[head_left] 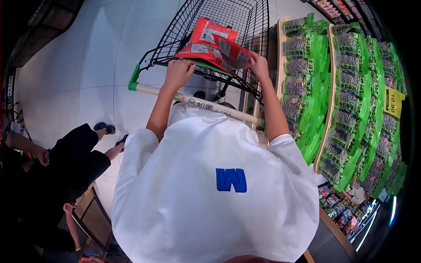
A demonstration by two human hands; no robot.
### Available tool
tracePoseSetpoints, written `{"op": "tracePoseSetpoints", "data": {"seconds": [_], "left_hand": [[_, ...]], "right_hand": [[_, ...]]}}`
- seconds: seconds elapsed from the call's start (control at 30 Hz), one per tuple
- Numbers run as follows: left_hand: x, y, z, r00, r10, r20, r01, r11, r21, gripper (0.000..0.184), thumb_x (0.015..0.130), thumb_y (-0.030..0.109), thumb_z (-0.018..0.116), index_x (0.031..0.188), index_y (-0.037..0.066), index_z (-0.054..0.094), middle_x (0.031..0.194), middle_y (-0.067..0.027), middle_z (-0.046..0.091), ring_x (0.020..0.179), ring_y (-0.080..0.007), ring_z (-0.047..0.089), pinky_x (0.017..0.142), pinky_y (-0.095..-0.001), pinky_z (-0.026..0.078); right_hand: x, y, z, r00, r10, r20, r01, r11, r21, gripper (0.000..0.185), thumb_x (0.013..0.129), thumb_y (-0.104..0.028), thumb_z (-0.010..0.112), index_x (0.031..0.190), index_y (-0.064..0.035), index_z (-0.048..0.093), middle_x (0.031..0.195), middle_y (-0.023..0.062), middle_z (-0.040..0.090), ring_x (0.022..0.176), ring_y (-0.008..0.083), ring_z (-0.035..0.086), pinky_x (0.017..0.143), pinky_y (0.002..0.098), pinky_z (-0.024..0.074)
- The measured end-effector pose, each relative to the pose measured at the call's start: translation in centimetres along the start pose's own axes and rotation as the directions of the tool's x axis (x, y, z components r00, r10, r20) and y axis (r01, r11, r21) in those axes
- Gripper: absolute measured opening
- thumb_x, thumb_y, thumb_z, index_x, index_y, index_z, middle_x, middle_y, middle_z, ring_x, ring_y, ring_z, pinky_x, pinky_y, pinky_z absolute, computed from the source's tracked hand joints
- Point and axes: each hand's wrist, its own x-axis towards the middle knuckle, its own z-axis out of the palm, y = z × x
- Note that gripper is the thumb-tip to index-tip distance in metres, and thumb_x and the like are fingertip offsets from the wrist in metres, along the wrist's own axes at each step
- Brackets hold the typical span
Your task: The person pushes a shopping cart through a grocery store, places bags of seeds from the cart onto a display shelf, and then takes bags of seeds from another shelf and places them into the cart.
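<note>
And here's the right hand (258, 65), pinching a red packet (240, 56) by its right corner at the near edge of the cart (239, 15)! The left hand (179, 73) curls over that edge, towards the near-left corner; can't tell if it grips anything. Danger here: a one-corner pinch could let the packet slip, the wire rim could snag it, and the overlapping red packaging (205, 31) could get dragged along.
</note>
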Motion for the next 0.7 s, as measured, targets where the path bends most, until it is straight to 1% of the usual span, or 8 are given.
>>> {"op": "tracePoseSetpoints", "data": {"seconds": [0.07,0.17,0.2,0.27,0.47,0.53,0.6,0.7], "left_hand": [[0.0,-0.2,0.2,0.999,0.020,-0.046,-0.020,1.000,-0.003,0.017,0.080,0.020,0.054,0.080,0.006,0.063,0.066,-0.0081,0.060,0.068,-0.0253,0.056,0.072,-0.0373,0.037],[0.1,-0.3,-0.1,0.999,-0.036,0.030,0.036,0.999,-0.026,0.018,0.080,0.020,0.054,0.075,0.005,0.063,0.063,-0.0099,0.058,0.067,-0.0274,0.055,0.072,-0.0376,0.037],[0.1,-0.1,-0.2,0.999,-0.040,0.022,0.040,0.999,-0.024,0.018,0.080,0.020,0.054,0.075,0.005,0.063,0.063,-0.0099,0.058,0.067,-0.0274,0.055,0.072,-0.0376,0.037],[0.2,0.2,-0.5,0.998,-0.024,0.051,0.023,0.999,0.026,0.022,0.080,0.021,0.052,0.070,0.004,0.062,0.062,-0.0113,0.057,0.066,-0.0292,0.054,0.072,-0.0381,0.036],[-0.1,0.4,0.2,0.998,0.002,0.061,-0.012,0.987,0.157,0.026,0.082,0.023,0.050,0.067,0.005,0.061,0.063,-0.0115,0.058,0.066,-0.0289,0.055,0.071,-0.0387,0.036],[-0.5,0.9,0.2,0.997,0.015,0.077,-0.030,0.981,0.193,0.028,0.082,0.024,0.048,0.066,0.006,0.062,0.065,-0.0113,0.059,0.068,-0.0279,0.056,0.072,-0.0391,0.037],[-0.7,1.4,0.0,0.994,0.001,0.109,-0.027,0.971,0.238,0.030,0.083,0.026,0.047,0.064,0.007,0.062,0.065,-0.0117,0.060,0.068,-0.0276,0.057,0.071,-0.0395,0.038],[-1.2,1.4,0.4,0.994,0.033,0.108,-0.059,0.966,0.251,0.032,0.082,0.028,0.046,0.064,0.008,0.063,0.059,-0.0120,0.059,0.059,-0.0280,0.058,0.061,-0.0407,0.041]], "right_hand": [[-0.2,2.3,1.6,0.998,0.008,0.059,-0.013,0.995,0.097,0.021,0.079,-0.017,0.053,0.097,-0.0104,0.063,0.081,0.0196,0.060,0.077,0.0347,0.058,0.067,0.0411,0.0459],[-1.7,3.9,3.1,0.925,0.065,0.375,0.000,0.985,-0.172,0.020,0.079,-0.021,0.053,0.092,-0.0105,0.064,0.082,0.0191,0.060,0.078,0.0351,0.058,0.070,0.0419,0.0463],[-2.1,4.5,3.6,0.886,0.132,0.445,-0.012,0.965,-0.263,0.021,0.078,-0.024,0.054,0.091,-0.0111,0.065,0.085,0.0183,0.061,0.080,0.0336,0.059,0.071,0.0416,0.0469],[-2.4,6.5,5.0,0.836,0.153,0.528,0.019,0.952,-0.305,0.022,0.076,-0.025,0.055,0.090,-0.0118,0.065,0.087,0.0167,0.062,0.082,0.0314,0.060,0.074,0.0404,0.0473],[-3.4,5.2,4.8,0.799,0.252,0.546,-0.065,0.939,-0.339,0.020,0.074,-0.021,0.054,0.085,-0.0086,0.065,0.085,0.0183,0.061,0.082,0.0331,0.059,0.073,0.0396,0.0465],[-4.4,4.9,4.3,0.820,0.222,0.528,-0.074,0.955,-0.287,0.023,0.075,-0.021,0.050,0.087,-0.0078,0.064,0.085,0.0189,0.061,0.082,0.0338,0.059,0.074,0.0405,0.0462],[-5.6,4.5,3.9,0.897,0.188,0.401,-0.110,0.972,-0.210,0.023,0.076,-0.020,0.050,0.089,-0.0065,0.063,0.086,0.0196,0.061,0.083,0.0342,0.058,0.075,0.0417,0.0456],[-6.8,4.5,4.2,0.880,0.228,0.417,-0.142,0.963,-0.227,0.027,0.078,-0.029,0.052,0.090,-0.0080,0.064,0.088,0.0185,0.061,0.085,0.0333,0.058,0.076,0.0414,0.0458]]}}
